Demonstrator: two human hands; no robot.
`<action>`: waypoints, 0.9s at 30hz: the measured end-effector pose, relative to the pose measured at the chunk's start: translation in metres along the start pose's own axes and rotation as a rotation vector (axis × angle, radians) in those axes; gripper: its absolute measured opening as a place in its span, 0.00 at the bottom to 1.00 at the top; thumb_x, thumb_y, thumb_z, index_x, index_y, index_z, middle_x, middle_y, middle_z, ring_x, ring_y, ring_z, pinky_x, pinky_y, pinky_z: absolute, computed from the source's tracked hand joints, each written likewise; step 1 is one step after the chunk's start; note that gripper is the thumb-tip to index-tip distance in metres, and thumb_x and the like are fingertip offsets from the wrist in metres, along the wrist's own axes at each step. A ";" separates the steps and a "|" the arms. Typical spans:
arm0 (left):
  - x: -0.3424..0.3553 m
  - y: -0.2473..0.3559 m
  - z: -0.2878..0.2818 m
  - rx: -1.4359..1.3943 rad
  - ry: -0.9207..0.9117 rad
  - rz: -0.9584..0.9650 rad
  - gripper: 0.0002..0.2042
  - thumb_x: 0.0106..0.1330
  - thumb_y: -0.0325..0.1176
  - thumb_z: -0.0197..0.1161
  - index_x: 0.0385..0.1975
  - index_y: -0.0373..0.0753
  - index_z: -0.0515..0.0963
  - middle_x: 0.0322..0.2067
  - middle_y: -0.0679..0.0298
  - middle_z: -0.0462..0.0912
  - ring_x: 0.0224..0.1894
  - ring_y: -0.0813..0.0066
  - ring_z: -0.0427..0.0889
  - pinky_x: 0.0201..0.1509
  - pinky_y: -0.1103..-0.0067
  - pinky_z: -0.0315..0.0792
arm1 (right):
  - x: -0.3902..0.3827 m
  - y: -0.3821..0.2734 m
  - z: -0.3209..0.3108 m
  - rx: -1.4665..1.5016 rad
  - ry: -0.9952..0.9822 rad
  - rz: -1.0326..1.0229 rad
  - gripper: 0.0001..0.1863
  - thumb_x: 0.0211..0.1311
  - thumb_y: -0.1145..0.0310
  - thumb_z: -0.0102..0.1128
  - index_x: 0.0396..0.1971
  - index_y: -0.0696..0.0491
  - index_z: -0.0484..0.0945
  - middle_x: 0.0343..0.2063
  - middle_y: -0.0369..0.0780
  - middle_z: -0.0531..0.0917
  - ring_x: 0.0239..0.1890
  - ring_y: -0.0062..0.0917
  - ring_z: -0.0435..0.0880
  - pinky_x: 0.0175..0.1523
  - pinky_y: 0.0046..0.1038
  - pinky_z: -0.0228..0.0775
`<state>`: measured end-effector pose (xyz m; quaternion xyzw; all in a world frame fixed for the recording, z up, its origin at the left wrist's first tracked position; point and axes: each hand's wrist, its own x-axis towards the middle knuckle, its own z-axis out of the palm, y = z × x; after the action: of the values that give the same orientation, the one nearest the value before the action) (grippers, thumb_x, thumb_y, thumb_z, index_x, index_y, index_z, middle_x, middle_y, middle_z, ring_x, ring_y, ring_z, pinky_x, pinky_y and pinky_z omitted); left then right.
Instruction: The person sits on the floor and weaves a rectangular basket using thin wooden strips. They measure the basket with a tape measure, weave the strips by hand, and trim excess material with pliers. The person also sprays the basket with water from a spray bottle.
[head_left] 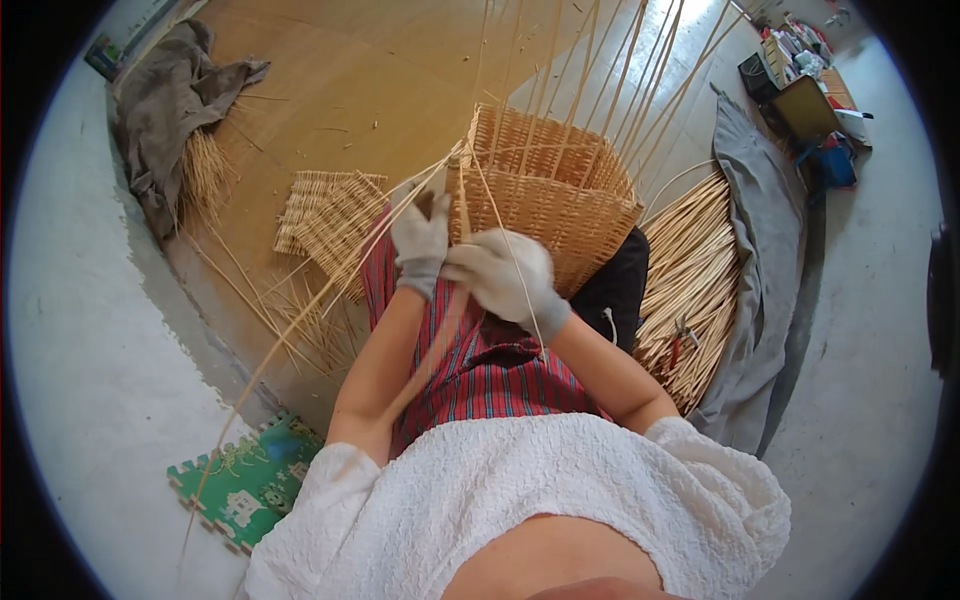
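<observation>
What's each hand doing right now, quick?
Left gloved hand: at the woven basket's near corner; whether it grips cannot be told.
Right gloved hand: blurred, seemingly closed on a flat wicker strip.

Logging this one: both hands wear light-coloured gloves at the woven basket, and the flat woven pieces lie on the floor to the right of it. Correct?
Not quite: the head view shows the flat woven pieces on the floor to the left of the woven basket. The left hand and right hand do wear light-coloured gloves at it.
</observation>
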<state>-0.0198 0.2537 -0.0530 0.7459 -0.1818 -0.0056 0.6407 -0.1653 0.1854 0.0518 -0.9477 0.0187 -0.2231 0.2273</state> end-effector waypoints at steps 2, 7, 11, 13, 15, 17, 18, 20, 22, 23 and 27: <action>-0.007 -0.018 -0.008 0.098 -0.146 0.108 0.11 0.66 0.27 0.66 0.46 0.36 0.77 0.41 0.56 0.84 0.42 0.59 0.85 0.48 0.70 0.78 | -0.030 0.046 0.004 0.155 0.461 0.064 0.10 0.60 0.76 0.63 0.42 0.54 0.86 0.37 0.41 0.88 0.36 0.28 0.87 0.39 0.28 0.79; -0.020 0.027 0.008 0.385 -0.433 0.576 0.21 0.65 0.26 0.66 0.58 0.49 0.77 0.53 0.57 0.82 0.45 0.60 0.86 0.50 0.68 0.79 | -0.033 0.150 0.019 0.881 0.772 0.830 0.13 0.77 0.65 0.55 0.51 0.56 0.83 0.35 0.38 0.88 0.34 0.21 0.88 0.30 0.20 0.74; -0.008 0.032 0.030 0.714 -0.428 0.653 0.35 0.64 0.26 0.61 0.71 0.63 0.65 0.68 0.56 0.69 0.45 0.59 0.86 0.48 0.66 0.80 | -0.032 0.153 0.009 1.029 0.657 0.875 0.14 0.75 0.62 0.60 0.51 0.54 0.83 0.34 0.38 0.88 0.33 0.20 0.87 0.31 0.20 0.74; 0.000 0.030 0.037 0.816 -0.480 0.614 0.39 0.65 0.25 0.59 0.75 0.70 0.58 0.71 0.56 0.64 0.45 0.58 0.86 0.47 0.68 0.82 | -0.033 0.156 -0.002 1.014 0.590 0.896 0.13 0.75 0.63 0.60 0.51 0.53 0.83 0.34 0.38 0.88 0.33 0.19 0.87 0.31 0.20 0.74; 0.007 0.023 0.033 0.997 -0.614 0.545 0.42 0.65 0.24 0.58 0.75 0.74 0.55 0.72 0.55 0.62 0.45 0.58 0.86 0.46 0.69 0.83 | -0.026 0.157 -0.006 0.779 0.679 0.817 0.13 0.75 0.65 0.60 0.50 0.55 0.83 0.37 0.39 0.88 0.36 0.19 0.87 0.35 0.19 0.75; 0.007 0.009 0.042 0.922 -0.498 0.612 0.41 0.68 0.24 0.55 0.75 0.76 0.54 0.71 0.55 0.63 0.40 0.59 0.87 0.42 0.71 0.84 | -0.010 0.160 -0.008 0.630 0.741 0.660 0.13 0.74 0.67 0.59 0.52 0.56 0.81 0.41 0.40 0.88 0.40 0.19 0.86 0.40 0.21 0.76; 0.007 0.014 0.046 0.964 -0.501 0.583 0.40 0.69 0.24 0.55 0.75 0.76 0.54 0.70 0.54 0.65 0.40 0.59 0.87 0.43 0.71 0.84 | 0.012 0.156 -0.011 0.604 0.770 0.555 0.14 0.73 0.68 0.59 0.55 0.55 0.80 0.43 0.40 0.88 0.42 0.20 0.86 0.44 0.22 0.77; 0.000 0.013 0.047 0.878 -0.498 0.510 0.39 0.70 0.26 0.54 0.76 0.75 0.54 0.67 0.52 0.69 0.40 0.57 0.87 0.43 0.70 0.83 | 0.069 0.140 -0.034 0.264 0.552 0.370 0.20 0.72 0.72 0.58 0.63 0.51 0.75 0.46 0.40 0.87 0.44 0.25 0.86 0.49 0.29 0.78; 0.003 0.009 0.051 0.739 -0.459 0.481 0.36 0.71 0.28 0.54 0.76 0.72 0.54 0.63 0.50 0.73 0.40 0.56 0.86 0.44 0.68 0.83 | 0.112 0.135 -0.040 -0.220 0.450 0.321 0.25 0.72 0.71 0.56 0.67 0.47 0.69 0.48 0.39 0.86 0.46 0.27 0.85 0.51 0.31 0.78; 0.005 0.008 0.056 0.729 -0.441 0.494 0.35 0.72 0.29 0.53 0.76 0.70 0.55 0.61 0.50 0.75 0.41 0.55 0.86 0.45 0.66 0.83 | 0.122 0.137 -0.045 -0.340 0.423 0.319 0.25 0.72 0.71 0.55 0.68 0.47 0.68 0.49 0.38 0.86 0.47 0.28 0.85 0.51 0.31 0.78; 0.007 0.015 0.055 0.826 -0.459 0.426 0.31 0.73 0.32 0.55 0.74 0.66 0.61 0.61 0.52 0.74 0.50 0.57 0.82 0.47 0.61 0.81 | 0.044 0.175 -0.033 0.858 0.748 0.101 0.24 0.74 0.72 0.49 0.68 0.50 0.64 0.43 0.38 0.85 0.45 0.26 0.84 0.47 0.31 0.78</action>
<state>-0.0302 0.1971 -0.0466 0.8626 -0.4526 0.0340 0.2232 -0.1290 0.0090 0.0198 -0.6252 0.0507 -0.5199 0.5799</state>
